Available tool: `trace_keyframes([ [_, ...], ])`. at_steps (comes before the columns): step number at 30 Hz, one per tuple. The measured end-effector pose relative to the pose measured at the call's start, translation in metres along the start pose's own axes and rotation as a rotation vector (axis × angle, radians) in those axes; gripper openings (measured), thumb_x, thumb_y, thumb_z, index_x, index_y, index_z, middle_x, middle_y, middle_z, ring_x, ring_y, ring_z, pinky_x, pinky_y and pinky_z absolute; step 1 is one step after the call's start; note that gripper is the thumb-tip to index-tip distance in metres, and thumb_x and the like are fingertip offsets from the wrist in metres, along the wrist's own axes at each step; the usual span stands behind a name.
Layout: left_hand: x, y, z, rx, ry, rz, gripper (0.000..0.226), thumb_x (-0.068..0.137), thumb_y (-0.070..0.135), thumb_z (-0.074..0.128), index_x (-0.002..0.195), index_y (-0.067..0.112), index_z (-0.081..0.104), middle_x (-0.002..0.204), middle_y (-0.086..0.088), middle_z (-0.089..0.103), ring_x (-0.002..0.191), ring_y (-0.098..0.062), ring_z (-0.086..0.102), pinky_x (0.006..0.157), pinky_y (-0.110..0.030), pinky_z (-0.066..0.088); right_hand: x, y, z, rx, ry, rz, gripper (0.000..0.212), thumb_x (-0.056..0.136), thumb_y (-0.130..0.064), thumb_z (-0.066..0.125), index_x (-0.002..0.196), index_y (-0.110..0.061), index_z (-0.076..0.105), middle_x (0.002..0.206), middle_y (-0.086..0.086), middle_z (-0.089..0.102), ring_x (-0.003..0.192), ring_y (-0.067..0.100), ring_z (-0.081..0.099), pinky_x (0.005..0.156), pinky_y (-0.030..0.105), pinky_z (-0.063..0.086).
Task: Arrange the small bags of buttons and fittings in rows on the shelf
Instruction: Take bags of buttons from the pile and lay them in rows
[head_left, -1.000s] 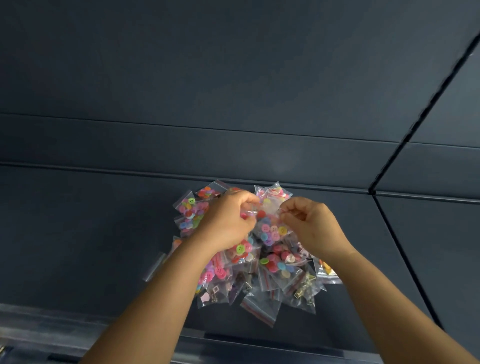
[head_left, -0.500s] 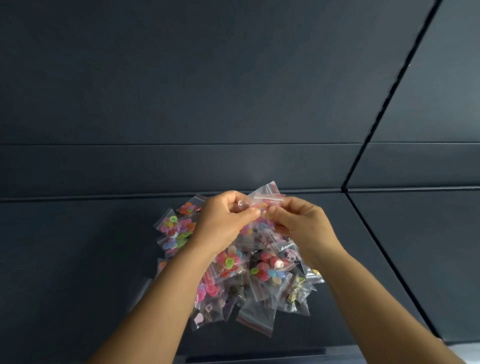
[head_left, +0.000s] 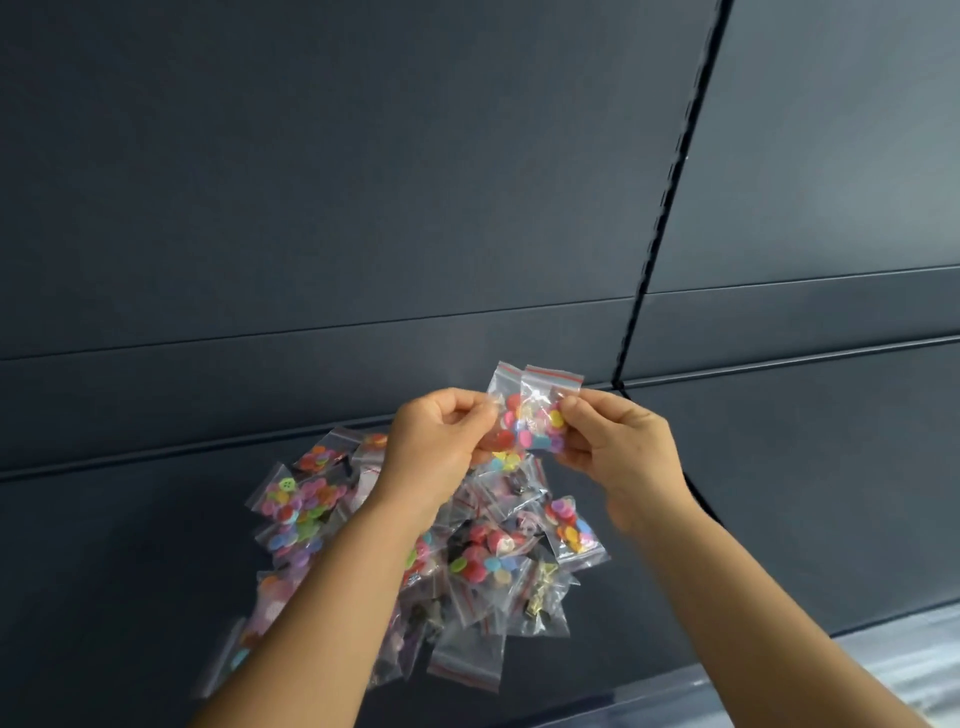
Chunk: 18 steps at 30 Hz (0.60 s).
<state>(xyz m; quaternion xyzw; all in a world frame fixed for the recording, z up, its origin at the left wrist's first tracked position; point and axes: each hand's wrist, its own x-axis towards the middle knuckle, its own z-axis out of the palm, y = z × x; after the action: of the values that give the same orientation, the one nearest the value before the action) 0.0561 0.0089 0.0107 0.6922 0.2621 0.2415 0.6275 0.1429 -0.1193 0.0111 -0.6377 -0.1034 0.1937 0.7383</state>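
Observation:
A loose heap of small clear zip bags (head_left: 483, 561) with coloured buttons and metal fittings lies on the dark shelf (head_left: 130, 571). Above its far edge, my left hand (head_left: 441, 447) and my right hand (head_left: 618, 447) pinch two overlapping bags of coloured buttons (head_left: 530, 421) between them. The left hand grips the left bag's side, the right hand grips the right bag's side. Both bags stand upright with their red-striped zip tops up, lifted off the heap. My forearms cover part of the heap.
The shelf's dark back panel (head_left: 363, 182) rises behind the heap. A vertical black seam (head_left: 670, 171) splits this bay from the bay to the right. The shelf's front edge (head_left: 727, 675) runs along the lower right.
Both hands have lifted the button bags higher off the heap and spread them so two bags show side by side. The view has swung to the left and down.

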Motion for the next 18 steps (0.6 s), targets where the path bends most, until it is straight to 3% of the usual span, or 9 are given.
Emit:
trace_keyframes([
  [3, 0.001, 0.002, 0.02, -0.018, -0.027, -0.018, 0.011, 0.089, 0.012, 0.062, 0.081, 0.016, 0.068, 0.077, -0.001, 0.071, 0.073, -0.013, 0.068, 0.071, -0.029, 0.059, 0.005, -0.001, -0.013, 0.006, -0.015, 0.015, 0.015, 0.09, -0.012, 0.061, 0.079, -0.011, 0.07, 0.065, 0.001, 0.066, 0.058, 0.011, 0.059, 0.057, 0.023, 0.053],
  [7, 0.0, 0.004, 0.055, -0.101, -0.069, -0.065, 0.009, 0.09, 0.011, 0.06, 0.087, 0.011, 0.069, 0.083, -0.007, 0.074, 0.077, -0.021, 0.07, 0.073, -0.03, 0.059, 0.014, -0.003, -0.035, 0.02, -0.057, 0.073, 0.008, 0.087, -0.009, 0.063, 0.08, -0.005, 0.064, 0.078, 0.011, 0.065, 0.072, 0.022, 0.061, 0.068, 0.032, 0.057],
  [11, 0.001, 0.005, 0.09, -0.004, -0.075, -0.064, 0.007, 0.089, 0.016, 0.062, 0.087, 0.016, 0.068, 0.081, -0.003, 0.073, 0.067, -0.011, 0.067, 0.059, -0.019, 0.052, 0.029, -0.01, -0.07, 0.049, -0.046, 0.062, 0.006, 0.085, -0.003, 0.062, 0.08, -0.006, 0.061, 0.083, 0.013, 0.067, 0.07, 0.022, 0.063, 0.064, 0.028, 0.055],
  [15, 0.007, 0.007, 0.125, 0.093, -0.075, -0.1, 0.008, 0.088, 0.017, 0.062, 0.082, 0.015, 0.068, 0.074, 0.003, 0.069, 0.062, -0.008, 0.062, 0.059, -0.019, 0.05, 0.05, -0.02, -0.109, 0.04, -0.041, 0.025, 0.011, 0.084, -0.002, 0.063, 0.076, -0.009, 0.06, 0.075, 0.011, 0.067, 0.074, 0.026, 0.061, 0.066, 0.03, 0.05],
  [18, 0.009, 0.01, 0.154, 0.129, -0.053, -0.099, 0.01, 0.088, 0.017, 0.061, 0.081, 0.015, 0.068, 0.073, 0.003, 0.068, 0.064, -0.008, 0.061, 0.062, -0.021, 0.052, 0.069, -0.022, -0.135, 0.035, -0.042, 0.018, 0.009, 0.083, -0.003, 0.064, 0.077, -0.008, 0.061, 0.081, 0.019, 0.069, 0.082, 0.039, 0.066, 0.071, 0.035, 0.052],
])
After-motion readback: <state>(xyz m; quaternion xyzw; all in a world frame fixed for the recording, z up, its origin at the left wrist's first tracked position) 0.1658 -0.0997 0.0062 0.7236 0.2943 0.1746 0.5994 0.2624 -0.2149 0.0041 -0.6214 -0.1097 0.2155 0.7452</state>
